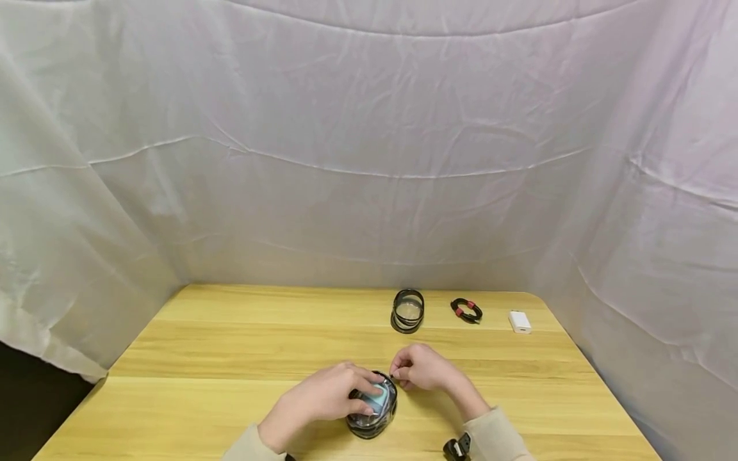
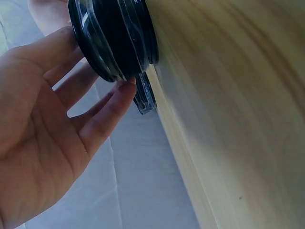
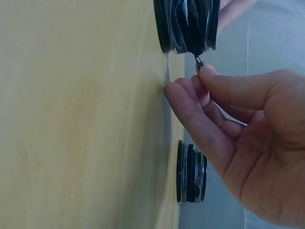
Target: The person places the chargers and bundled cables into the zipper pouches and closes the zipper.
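Note:
A round clear zip pouch (image 1: 373, 430) with black trim stands on the table before me, a light blue item (image 1: 378, 398) showing inside it. My left hand (image 1: 330, 392) grips the pouch from above, its fingers spread across the top to the rim. In the left wrist view, fingertips touch the black-edged side (image 2: 112, 43). At the pouch's right side, my right hand (image 1: 425, 367) pinches the small zipper pull (image 3: 198, 61) between thumb and fingers. The right wrist view shows the pull sticking out from the black zipper edge.
Farther back stands a second round clear pouch (image 1: 395, 318) with black trim. To its right lie a coiled black cable (image 1: 460, 313) with red ties and a white charger (image 1: 519, 321). Pale curtains (image 1: 369, 218) hang behind and beside the wooden table (image 1: 242, 346).

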`<state>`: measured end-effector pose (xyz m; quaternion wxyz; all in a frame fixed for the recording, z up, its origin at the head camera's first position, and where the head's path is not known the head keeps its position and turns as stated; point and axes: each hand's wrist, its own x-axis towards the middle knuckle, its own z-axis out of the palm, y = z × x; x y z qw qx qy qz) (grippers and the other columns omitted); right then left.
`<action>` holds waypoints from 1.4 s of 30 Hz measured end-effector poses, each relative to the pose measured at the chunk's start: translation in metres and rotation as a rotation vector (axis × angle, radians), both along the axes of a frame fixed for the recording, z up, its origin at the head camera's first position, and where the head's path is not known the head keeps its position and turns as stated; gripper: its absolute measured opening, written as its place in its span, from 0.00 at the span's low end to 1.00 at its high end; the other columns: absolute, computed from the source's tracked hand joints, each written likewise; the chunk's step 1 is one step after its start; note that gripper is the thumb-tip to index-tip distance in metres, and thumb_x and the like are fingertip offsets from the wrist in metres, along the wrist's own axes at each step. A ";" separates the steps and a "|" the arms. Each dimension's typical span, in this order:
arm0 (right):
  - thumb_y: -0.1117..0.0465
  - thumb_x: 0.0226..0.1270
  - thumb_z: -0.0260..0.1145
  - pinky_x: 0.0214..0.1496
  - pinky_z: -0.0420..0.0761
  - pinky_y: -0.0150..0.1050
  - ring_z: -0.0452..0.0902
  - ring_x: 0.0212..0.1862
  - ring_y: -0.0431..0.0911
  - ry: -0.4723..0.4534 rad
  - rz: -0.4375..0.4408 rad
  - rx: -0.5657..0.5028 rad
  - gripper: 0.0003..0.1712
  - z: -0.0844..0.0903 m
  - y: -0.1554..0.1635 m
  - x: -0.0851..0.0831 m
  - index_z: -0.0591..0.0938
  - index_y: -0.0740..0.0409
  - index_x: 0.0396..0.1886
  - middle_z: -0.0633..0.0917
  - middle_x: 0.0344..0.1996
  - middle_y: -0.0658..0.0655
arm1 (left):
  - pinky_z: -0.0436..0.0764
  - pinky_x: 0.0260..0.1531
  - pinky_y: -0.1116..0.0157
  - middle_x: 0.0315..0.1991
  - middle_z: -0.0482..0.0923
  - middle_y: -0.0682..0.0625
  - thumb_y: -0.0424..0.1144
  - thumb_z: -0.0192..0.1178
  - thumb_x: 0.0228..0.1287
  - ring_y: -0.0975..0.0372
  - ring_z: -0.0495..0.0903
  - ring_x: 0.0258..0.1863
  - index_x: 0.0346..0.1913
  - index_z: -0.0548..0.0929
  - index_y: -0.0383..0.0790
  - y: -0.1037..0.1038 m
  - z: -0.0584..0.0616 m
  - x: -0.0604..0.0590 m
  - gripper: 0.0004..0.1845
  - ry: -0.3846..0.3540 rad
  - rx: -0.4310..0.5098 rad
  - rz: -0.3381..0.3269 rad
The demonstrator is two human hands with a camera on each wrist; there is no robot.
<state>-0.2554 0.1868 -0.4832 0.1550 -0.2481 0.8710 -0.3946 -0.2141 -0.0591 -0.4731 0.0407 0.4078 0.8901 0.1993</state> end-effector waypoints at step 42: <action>0.74 0.70 0.67 0.33 0.89 0.38 0.83 0.31 0.45 -0.012 0.050 -0.035 0.06 -0.001 0.001 -0.002 0.85 0.64 0.31 0.85 0.27 0.54 | 0.81 0.61 0.64 0.55 0.86 0.59 0.46 0.79 0.54 0.64 0.82 0.58 0.49 0.92 0.50 0.007 0.003 0.006 0.18 0.068 -0.014 0.016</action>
